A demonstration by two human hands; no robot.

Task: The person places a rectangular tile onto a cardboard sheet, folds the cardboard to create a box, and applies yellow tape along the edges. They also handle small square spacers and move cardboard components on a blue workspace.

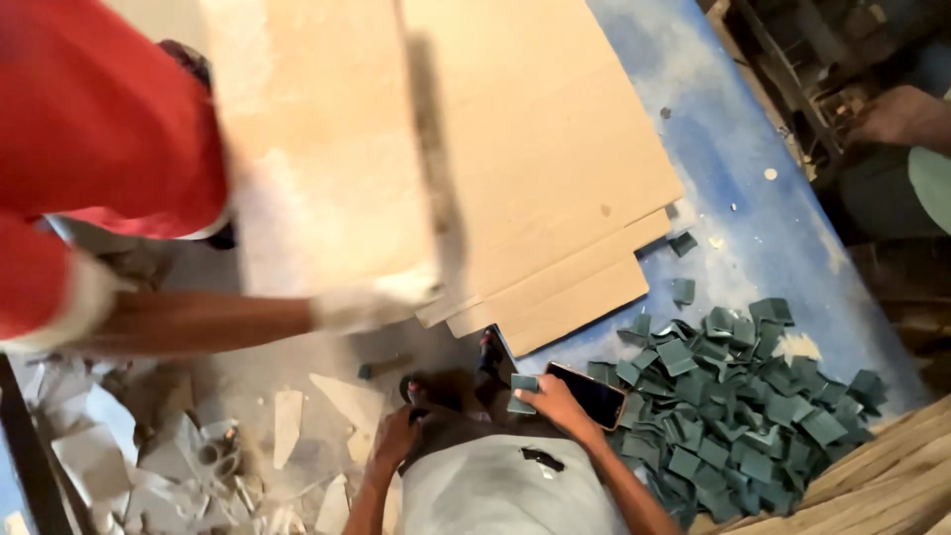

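Resting in right hand point(558, 401): small green tile point(522, 392)

Matt, smooth brown cardboard sheets point(535, 149) lie on a dusty blue floor point(753, 218). The dark green tiles point(733, 396) look matt; the phone point(591, 393) is glossy black.

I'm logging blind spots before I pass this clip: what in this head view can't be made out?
- Left hand: whatever it grips is dark and in shadow; kind unclear.
- Right hand: holds a green square piece; its underside is hidden by the fingers.
- Another person's gloved hand and sheet edge: motion-blurred.
- Phone: screen dark, one end under the right hand.
- Green piece pile: lower part cut off by the wooden planks.
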